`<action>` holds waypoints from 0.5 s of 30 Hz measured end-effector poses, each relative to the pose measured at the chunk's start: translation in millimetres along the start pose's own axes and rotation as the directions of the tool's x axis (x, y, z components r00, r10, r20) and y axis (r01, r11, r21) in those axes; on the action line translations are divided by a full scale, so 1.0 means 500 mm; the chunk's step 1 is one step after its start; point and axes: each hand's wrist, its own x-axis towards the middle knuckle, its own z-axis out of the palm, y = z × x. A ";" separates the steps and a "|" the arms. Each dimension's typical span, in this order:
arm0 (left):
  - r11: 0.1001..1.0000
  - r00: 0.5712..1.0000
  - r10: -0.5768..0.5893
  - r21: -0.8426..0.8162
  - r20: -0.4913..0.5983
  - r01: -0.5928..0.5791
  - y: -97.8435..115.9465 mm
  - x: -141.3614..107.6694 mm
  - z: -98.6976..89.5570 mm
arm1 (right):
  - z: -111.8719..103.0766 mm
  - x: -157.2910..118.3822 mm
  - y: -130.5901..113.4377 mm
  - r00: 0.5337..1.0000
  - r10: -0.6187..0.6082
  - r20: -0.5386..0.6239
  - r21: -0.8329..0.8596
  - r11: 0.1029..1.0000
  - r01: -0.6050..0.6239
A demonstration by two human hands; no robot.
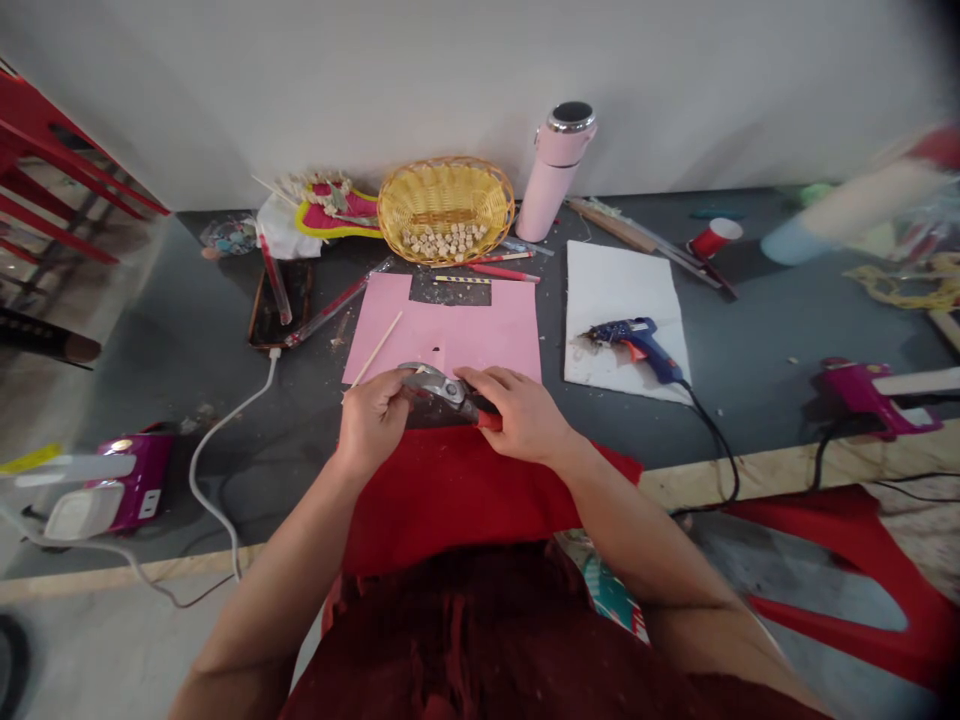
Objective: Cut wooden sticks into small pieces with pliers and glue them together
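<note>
My right hand (525,413) is wrapped round the red and black handles of metal pruning shears (450,391), whose curved jaws point left. At the jaws, my left hand (373,420) is closed in a pinch; a small pale piece shows between the blades, and what the fingers hold is mostly hidden. Both hands are over the near edge of a pink sheet (487,335) with a notch at its far side. A thin wooden stick (377,348) lies slanted on the sheet's left part. Red cloth (465,490) spreads beneath my wrists.
A wicker basket (446,205) with small pale pieces stands at the back, beside a pink bottle (556,172). On the right, a blue glue gun (637,345) rests on a white board (619,280). A phone (262,310) with a white cable lies left; magenta devices (142,480) sit at both sides.
</note>
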 end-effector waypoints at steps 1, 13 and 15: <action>1.000 1.000 -0.004 -0.004 0.000 0.004 0.002 0.000 -0.001 | -0.001 -0.001 -0.003 1.000 0.011 -0.001 -0.005 1.000 -0.011; 0.999 0.995 -0.055 -0.006 -0.081 0.054 0.007 -0.004 0.004 | 0.000 -0.001 -0.020 0.998 0.061 -0.030 0.062 0.996 -0.059; 0.999 0.996 -0.042 0.010 -0.085 0.043 0.002 -0.005 0.005 | 0.002 0.000 -0.015 0.999 0.037 -0.034 0.044 0.998 -0.036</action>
